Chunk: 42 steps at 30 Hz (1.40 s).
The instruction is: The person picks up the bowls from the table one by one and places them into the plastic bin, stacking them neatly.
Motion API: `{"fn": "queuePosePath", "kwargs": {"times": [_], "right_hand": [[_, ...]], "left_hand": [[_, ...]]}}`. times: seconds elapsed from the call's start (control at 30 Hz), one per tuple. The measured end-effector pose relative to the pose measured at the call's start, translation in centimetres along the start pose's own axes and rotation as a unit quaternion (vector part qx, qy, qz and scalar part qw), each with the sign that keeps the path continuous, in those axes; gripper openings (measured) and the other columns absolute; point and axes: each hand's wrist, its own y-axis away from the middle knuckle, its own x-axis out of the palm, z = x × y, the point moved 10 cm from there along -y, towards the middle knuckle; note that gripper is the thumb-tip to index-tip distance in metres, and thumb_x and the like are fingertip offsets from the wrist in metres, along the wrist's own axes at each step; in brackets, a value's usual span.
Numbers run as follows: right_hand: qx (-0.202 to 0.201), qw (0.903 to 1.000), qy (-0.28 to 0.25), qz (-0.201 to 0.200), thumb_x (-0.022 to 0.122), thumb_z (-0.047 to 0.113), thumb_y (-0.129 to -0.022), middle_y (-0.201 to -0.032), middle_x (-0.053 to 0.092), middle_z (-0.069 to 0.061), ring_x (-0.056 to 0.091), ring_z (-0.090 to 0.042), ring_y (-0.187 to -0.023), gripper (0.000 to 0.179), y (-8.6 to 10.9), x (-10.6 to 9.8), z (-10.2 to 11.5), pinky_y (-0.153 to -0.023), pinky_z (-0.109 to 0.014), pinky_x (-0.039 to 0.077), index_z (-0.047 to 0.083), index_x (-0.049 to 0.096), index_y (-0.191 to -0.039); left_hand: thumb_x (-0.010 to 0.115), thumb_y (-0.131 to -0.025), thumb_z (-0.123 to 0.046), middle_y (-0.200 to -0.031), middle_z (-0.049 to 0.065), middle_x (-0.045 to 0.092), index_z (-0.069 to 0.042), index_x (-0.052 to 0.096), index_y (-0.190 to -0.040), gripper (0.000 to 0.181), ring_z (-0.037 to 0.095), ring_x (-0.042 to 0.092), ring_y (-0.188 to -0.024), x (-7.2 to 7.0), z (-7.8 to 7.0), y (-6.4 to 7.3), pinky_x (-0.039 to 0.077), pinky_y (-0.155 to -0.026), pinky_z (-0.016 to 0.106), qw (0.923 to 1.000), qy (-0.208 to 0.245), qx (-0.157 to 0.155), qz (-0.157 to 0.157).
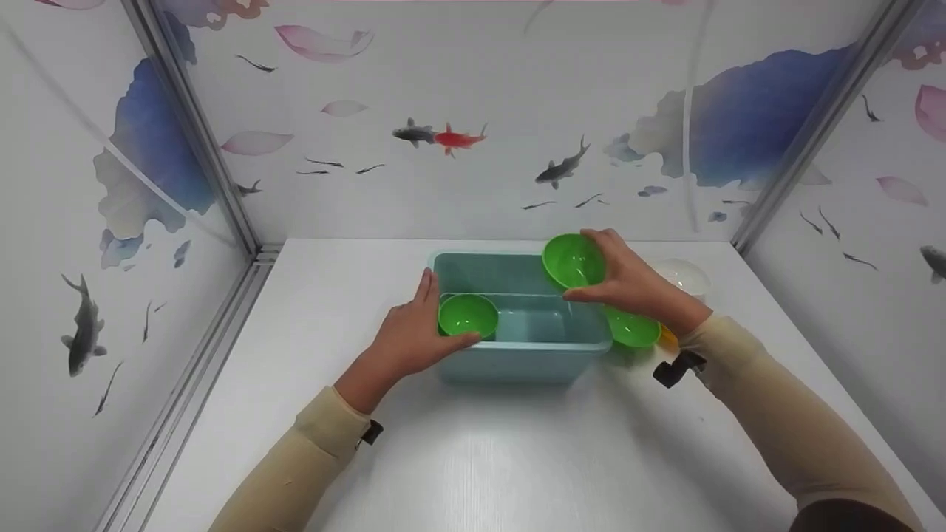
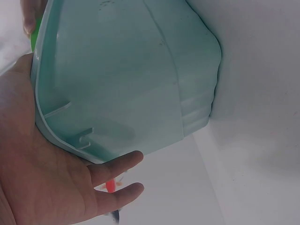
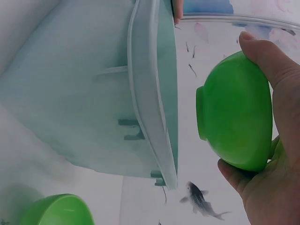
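Note:
A pale blue-green plastic bin (image 1: 517, 366) stands on the white table. My left hand (image 1: 410, 332) rests against its front left corner, thumb along the front rim; in the left wrist view two straight fingers (image 2: 117, 168) reach past the outer side. Inside the bin, at the left end, sits a green bowl (image 1: 469, 314). My right hand (image 1: 628, 284) grips a second green bowl (image 1: 573, 260) by its edge, above the bin's back right part. The right wrist view shows this bowl's outside (image 3: 239, 112), tipped sideways, between thumb and fingers.
Another green bowl (image 1: 635, 330) is just right of the bin, with an orange item (image 1: 668, 339) partly hidden beside it. A whitish, see-through bowl (image 1: 686, 275) stands farther back, behind the right wrist. Patterned wall panels (image 1: 473, 199) enclose the table's back and sides.

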Motion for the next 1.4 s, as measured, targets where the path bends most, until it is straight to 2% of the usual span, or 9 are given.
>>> {"fn": "queuePosePath", "kwargs": {"times": [0.23,0.57,0.83,1.07,1.4], "right_hand": [[-0.022,0.9995,0.015,0.019,0.102,0.044,-0.078,-0.151,0.047,-0.018,0.055,-0.036,-0.134,0.12,-1.7,1.2,1.6,-0.115,-0.059,0.047,0.005,0.034,-0.169],[-0.029,0.997,0.017,0.07,0.101,0.048,-0.078,-0.153,0.048,-0.014,0.056,-0.032,-0.134,0.124,-3.5,3.3,2.8,-0.115,-0.055,0.048,0.007,0.031,-0.172],[-0.065,0.9919,-0.003,0.109,0.102,0.04,-0.078,-0.151,0.05,-0.014,0.056,-0.031,-0.133,0.118,-5.5,4.5,4.3,-0.112,-0.052,0.048,0.006,0.035,-0.169],[-0.099,0.9881,0.005,0.117,0.102,0.038,-0.079,-0.149,0.052,-0.016,0.057,-0.032,-0.131,0.114,-7.0,5.3,5.8,-0.113,-0.053,0.047,0.002,0.039,-0.167],[-0.112,0.9852,0.01,0.13,0.101,0.04,-0.08,-0.149,0.052,-0.016,0.057,-0.03,-0.131,0.112,-8.8,6.7,6.5,-0.112,-0.051,0.048,0.003,0.039,-0.167]], "left_hand": [[0.057,-0.086,-0.095,-0.186,0.013,0.008,-0.003,0.009,-0.177,0.138,0.042,0.061,-0.138,0.2,0.1,-0.2,0.05,-0.114,0.058,1.0,0.003,-0.004,-0.004],[0.057,-0.086,-0.096,-0.186,0.013,0.006,-0.003,0.006,-0.177,0.14,0.043,0.06,-0.14,0.0,0.0,0.0,0.047,-0.116,0.058,1.0,0.007,-0.004,0.002],[0.054,-0.086,-0.097,-0.186,0.012,0.005,-0.004,0.004,-0.177,0.14,0.044,0.06,-0.14,0.0,0.0,0.0,0.047,-0.116,0.058,0.9999,0.003,-0.006,0.011],[0.053,-0.087,-0.097,-0.185,0.015,0.005,-0.001,0.005,-0.176,0.14,0.046,0.062,-0.136,-0.1,-0.1,0.0,0.049,-0.113,0.059,1.0,-0.005,0.002,0.008],[0.054,-0.086,-0.098,-0.185,0.014,0.009,-0.001,0.007,-0.177,0.141,0.042,0.063,-0.136,-0.2,-0.1,-0.2,0.052,-0.112,0.058,1.0,-0.004,-0.002,0.002]]}}
